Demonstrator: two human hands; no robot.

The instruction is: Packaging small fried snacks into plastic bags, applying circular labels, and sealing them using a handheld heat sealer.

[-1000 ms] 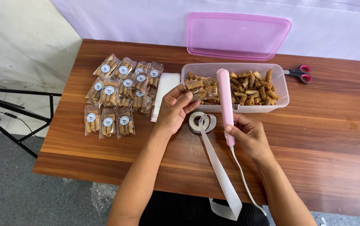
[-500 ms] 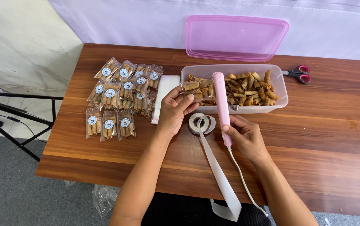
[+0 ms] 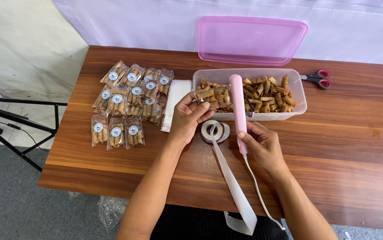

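Here, above the wooden table (image 3: 342,146) before the clear snack tub (image 3: 299,98): pink corded heat sealer (image 3: 238,106) upright, long axis pointing away, gripped low by the clenched right hand (image 3: 265,146); small clear snack bag (image 3: 213,94) lying crosswise just left of its head, pinched by left hand (image 3: 190,116) fingertips.

Both your forearms reach forward from the bottom of the view, bare to the elbow, angling slightly toward each other. Your left hand (image 3: 188,118) is raised with the palm turned inward, thumb and fingertips pinched together at the top. Your right hand (image 3: 262,144) sits lower and to the right, back facing up, fingers curled closed in a grip, thumb pressed along the side. The two hands are near but not touching.
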